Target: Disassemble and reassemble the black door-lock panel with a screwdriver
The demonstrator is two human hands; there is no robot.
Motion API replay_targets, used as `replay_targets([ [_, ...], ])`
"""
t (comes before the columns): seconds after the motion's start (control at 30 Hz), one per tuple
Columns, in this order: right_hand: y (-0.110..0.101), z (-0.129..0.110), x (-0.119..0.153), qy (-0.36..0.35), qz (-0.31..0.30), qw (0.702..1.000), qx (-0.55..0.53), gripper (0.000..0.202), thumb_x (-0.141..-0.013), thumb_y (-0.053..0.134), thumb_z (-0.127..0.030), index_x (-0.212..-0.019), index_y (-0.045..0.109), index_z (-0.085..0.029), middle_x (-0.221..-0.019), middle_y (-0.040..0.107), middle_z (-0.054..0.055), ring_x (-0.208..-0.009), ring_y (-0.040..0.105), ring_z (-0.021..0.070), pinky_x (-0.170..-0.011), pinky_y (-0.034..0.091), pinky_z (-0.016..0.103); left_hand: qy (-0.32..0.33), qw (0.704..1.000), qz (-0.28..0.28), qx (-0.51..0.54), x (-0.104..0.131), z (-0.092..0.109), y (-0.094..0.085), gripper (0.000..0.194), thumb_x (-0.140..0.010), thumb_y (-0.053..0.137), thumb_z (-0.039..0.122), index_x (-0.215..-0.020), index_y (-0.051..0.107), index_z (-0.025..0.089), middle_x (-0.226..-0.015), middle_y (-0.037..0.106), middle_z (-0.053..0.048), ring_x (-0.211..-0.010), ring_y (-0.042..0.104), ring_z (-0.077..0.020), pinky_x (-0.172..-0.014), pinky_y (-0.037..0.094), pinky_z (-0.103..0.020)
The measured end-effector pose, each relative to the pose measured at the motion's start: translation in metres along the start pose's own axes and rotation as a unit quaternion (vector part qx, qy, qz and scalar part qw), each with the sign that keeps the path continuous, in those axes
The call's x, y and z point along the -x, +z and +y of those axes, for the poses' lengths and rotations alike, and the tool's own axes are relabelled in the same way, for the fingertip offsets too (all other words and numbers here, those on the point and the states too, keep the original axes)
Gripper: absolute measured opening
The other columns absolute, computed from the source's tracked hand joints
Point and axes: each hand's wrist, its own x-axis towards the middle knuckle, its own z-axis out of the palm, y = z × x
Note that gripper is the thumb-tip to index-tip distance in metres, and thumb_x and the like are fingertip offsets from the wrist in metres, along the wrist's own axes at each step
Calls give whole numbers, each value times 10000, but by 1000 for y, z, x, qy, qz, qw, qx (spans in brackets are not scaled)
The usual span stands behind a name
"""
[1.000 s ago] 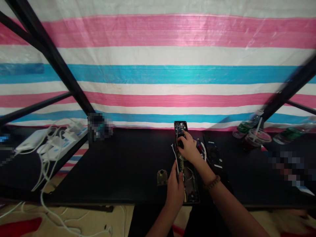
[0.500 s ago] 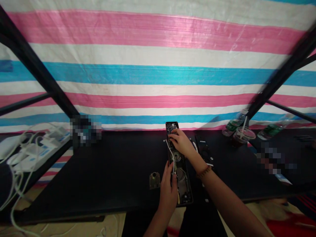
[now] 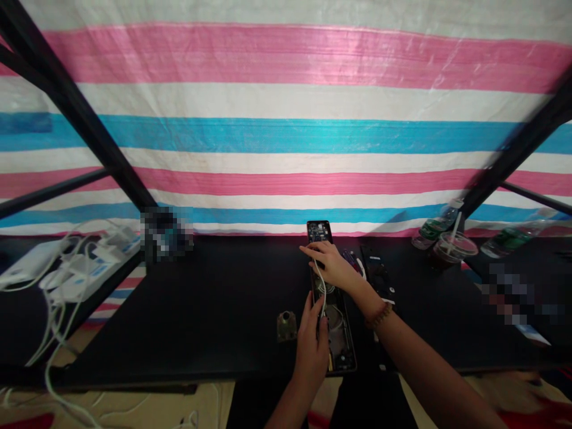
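Note:
A long, narrow black electronics housing [image 3: 346, 351] lies opened on the black table, with a circuit board [image 3: 318, 231] at its far end and a round part partly hidden in its middle. A thin white cable [image 3: 323, 286] runs along it between my hands. My left hand [image 3: 314, 330] is closed around the housing's left edge, with the cable's lower end by its fingertips. Over the upper middle of the housing is my right hand [image 3: 329, 262], its fingers pinched at the cable's upper end. The fingers hide the very tip.
A small translucent plate [image 3: 286, 326] lies left of the housing. Dark parts [image 3: 378, 274] lie to its right. A bottle [image 3: 435, 226] and a straw cup [image 3: 453, 247] stand at the back right. A power strip [image 3: 96, 262] with tangled white cables is on the left.
My right hand has drawn slightly nearer along the housing, and the cable's upper end, bare before, is now under its fingers. My left hand keeps its place on the housing. The view has shifted left.

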Motion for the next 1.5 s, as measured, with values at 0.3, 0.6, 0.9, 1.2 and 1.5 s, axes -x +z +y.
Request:
replay_targets([
  [0.3, 3, 28, -13, 72, 125, 988, -58, 240, -962, 541, -134, -1100, 727, -198, -1045, 710, 95, -969, 670, 213, -905, 530, 362, 9, 1000, 5, 0, 0, 2, 0, 432, -1021, 428, 312, -1437, 522, 242, -1596, 414, -115, -1478, 384, -244, -1212, 319, -475],
  [0.6, 9, 32, -39, 89, 54, 994, -31, 190, -893, 600, -47, -903, 753, -158, -1044, 692, 90, -966, 658, 177, -937, 498, 302, -12, 1000, 6, 0, 1, 3, 1, 483, -998, 450, 318, -1465, 466, 195, -1578, 433, -134, -1479, 379, -248, -1222, 302, -463],
  [0.9, 7, 26, -43, 126, -20, 991, 38, 187, -923, 585, -103, -929, 769, -135, -993, 699, 105, -917, 650, 195, -911, 476, 298, -23, 1000, -5, 2, 3, 1, 2, 529, -1000, 449, 337, -1499, 419, 166, -1609, 379, -141, -1501, 335, -247, -1240, 269, -447],
  [1.2, 2, 11, -44, 159, -68, 978, 118, 238, -949, 537, -142, -956, 774, -120, -972, 712, 136, -949, 650, 219, -915, 450, 289, -24, 1000, -15, 9, 3, 0, 3, 541, -1006, 441, 355, -1514, 410, 171, -1627, 352, -132, -1514, 309, -232, -1247, 251, -435],
  [1.5, 0, 5, -46, 170, -89, 969, 153, 272, -980, 487, -167, -1001, 756, -129, -1014, 707, 136, -972, 642, 211, -916, 446, 277, -24, 999, -17, 24, 3, -2, 4, 563, -997, 466, 360, -1530, 396, 193, -1633, 344, -124, -1521, 293, -242, -1249, 244, -449],
])
